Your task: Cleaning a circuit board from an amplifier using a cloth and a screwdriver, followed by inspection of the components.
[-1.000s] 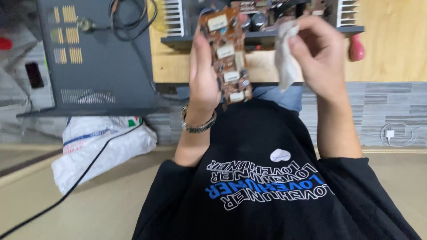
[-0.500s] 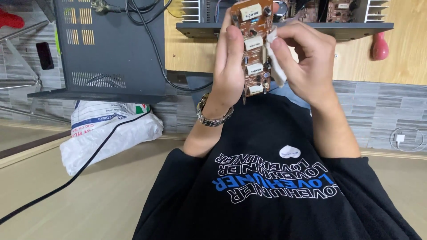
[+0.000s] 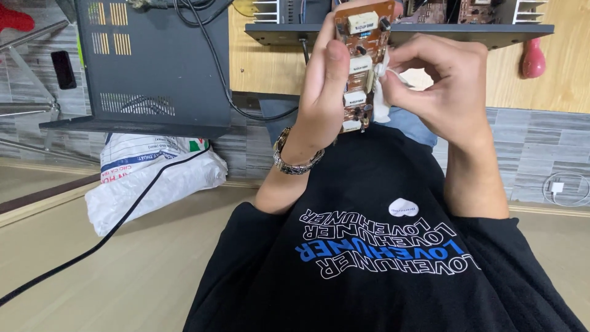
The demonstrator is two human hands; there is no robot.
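The left hand [image 3: 326, 92] has a closed grip around the brown circuit board [image 3: 362, 61]; beside this board, the right hand [image 3: 442, 86] pinches a white cloth [image 3: 382, 101] against it.

Black printed tee [image 3: 381, 258], metal wrist bracelet [image 3: 297, 161].

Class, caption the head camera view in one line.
Left hand holds a brown circuit board upright; right hand presses white cloth against it.

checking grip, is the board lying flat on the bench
No, the left hand holds the board up in the air while the right hand presses a white cloth to it.
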